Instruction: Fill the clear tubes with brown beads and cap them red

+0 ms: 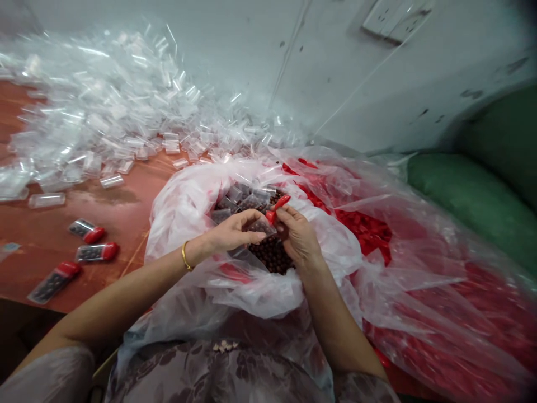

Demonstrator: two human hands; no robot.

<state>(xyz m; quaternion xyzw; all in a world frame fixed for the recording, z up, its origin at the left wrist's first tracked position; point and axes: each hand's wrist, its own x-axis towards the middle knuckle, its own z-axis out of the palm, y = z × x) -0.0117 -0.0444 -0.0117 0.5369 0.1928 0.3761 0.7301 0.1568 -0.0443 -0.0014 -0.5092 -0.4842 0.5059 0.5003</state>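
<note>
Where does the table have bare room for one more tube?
The table is bare between the red-capped tubes and the white bag, with another patch left of those tubes. Crowded: the back, under the heap of clear tubes, and the right, under the bag of red pieces.

No text, label, brand, number or sign can be read anywhere: not on the held clear tube (262,225) or red piece (282,201), the filled tubes (93,253), the wall sockets (396,20), the plastic bags (180,196) or the worktop (140,182).
</note>
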